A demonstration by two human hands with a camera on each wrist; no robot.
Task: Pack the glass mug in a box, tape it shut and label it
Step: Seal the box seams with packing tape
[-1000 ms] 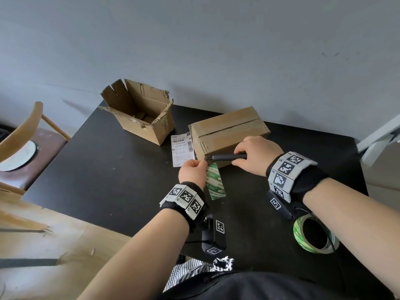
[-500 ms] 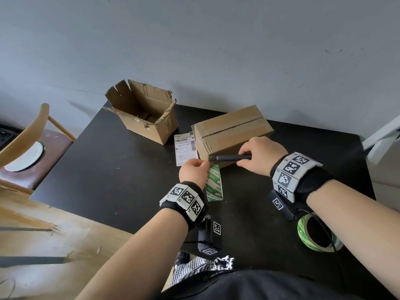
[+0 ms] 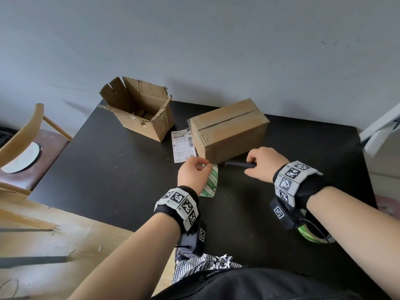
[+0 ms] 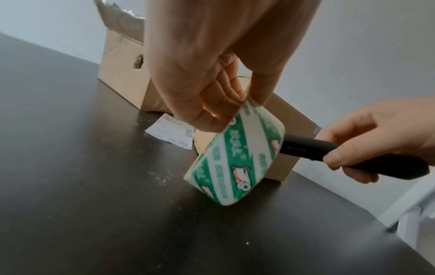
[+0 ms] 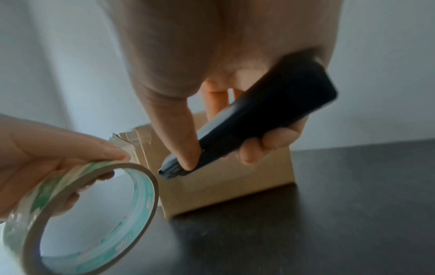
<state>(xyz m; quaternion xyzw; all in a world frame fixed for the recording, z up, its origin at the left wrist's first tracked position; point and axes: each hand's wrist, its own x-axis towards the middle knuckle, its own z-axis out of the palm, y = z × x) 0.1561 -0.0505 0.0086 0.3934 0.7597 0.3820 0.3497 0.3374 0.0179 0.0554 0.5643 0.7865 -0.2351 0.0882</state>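
The closed cardboard box (image 3: 229, 128) stands on the black table (image 3: 108, 169), with clear tape along its top seam. No glass mug is in view. My left hand (image 3: 202, 168) grips a green-and-white tape roll (image 3: 211, 180) just in front of the box's near left corner. In the left wrist view, fingers and thumb pinch the tape roll (image 4: 237, 158) at its top. My right hand (image 3: 252, 164) grips a black utility knife (image 3: 237, 164), tip pointing left along the box's lower front edge. My thumb lies on the knife (image 5: 247, 130) near its tip, against the box (image 5: 223, 186).
A white shipping label (image 3: 183, 146) lies flat to the left of the box. A torn open box (image 3: 138, 113) stands at the back left. A second tape roll (image 3: 313, 236) lies under my right forearm. A wooden chair (image 3: 21, 144) is at left.
Both hands have drawn slightly back from the box's front. The knife has dropped from the front face to the bottom edge, and the tape roll has moved with my left hand.
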